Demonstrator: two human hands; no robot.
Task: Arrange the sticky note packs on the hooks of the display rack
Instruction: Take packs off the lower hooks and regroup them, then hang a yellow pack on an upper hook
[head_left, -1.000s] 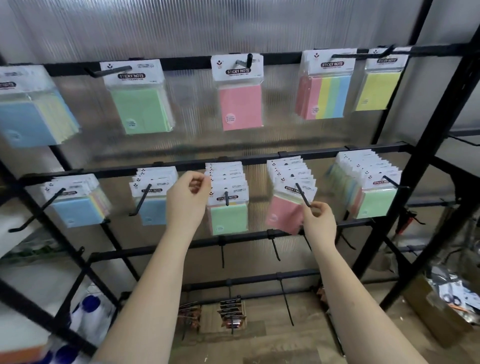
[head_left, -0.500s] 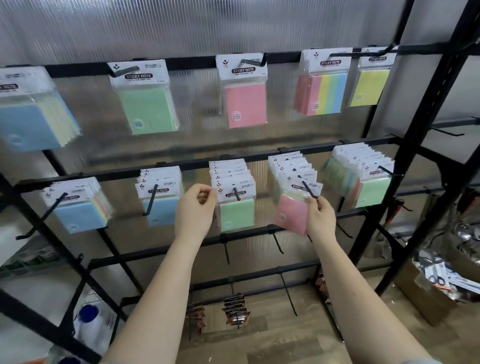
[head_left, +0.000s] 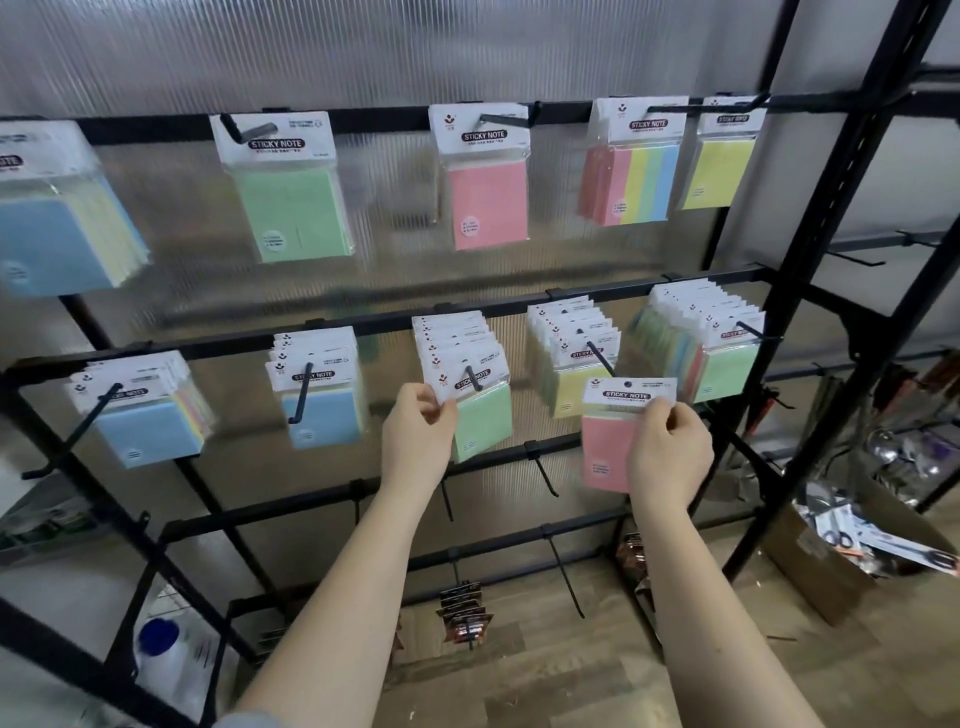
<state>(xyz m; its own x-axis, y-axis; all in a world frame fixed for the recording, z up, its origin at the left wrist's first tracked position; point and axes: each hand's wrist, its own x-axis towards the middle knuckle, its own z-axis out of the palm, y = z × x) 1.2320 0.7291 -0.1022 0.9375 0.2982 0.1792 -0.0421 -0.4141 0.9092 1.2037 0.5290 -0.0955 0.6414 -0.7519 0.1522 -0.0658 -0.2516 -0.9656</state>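
Sticky note packs fill the display rack's (head_left: 587, 299) hooks, and the right hand (head_left: 670, 447) pinches a pink pack (head_left: 605, 449) by its header card, off any hook, just below the yellow stack (head_left: 574, 387). Left hand (head_left: 418, 439) grips the front green pack's (head_left: 480, 421) card on its hook (head_left: 472, 378), likely steadying that stack so it hangs straight.

Two bare forearms, no rings or watch visible — a grey-blue sleeve edge (head_left: 249, 719) shows at seven o'clock.
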